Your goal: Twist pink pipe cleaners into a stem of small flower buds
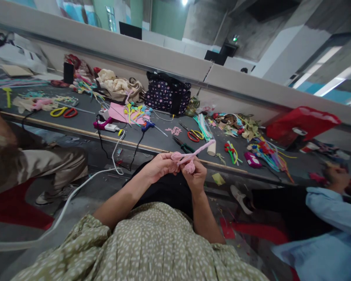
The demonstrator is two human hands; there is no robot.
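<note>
Both hands' grip pinches a pink pipe cleaner (190,158), left hand (159,167) and right hand (196,176) raised together.

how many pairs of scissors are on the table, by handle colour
yellow and red handles: 2 – scissors on the left, scissors near the middle
dark green handles: 1 – scissors by the table edge
total: 3

Head-worn view, tilted, looking down.
</note>
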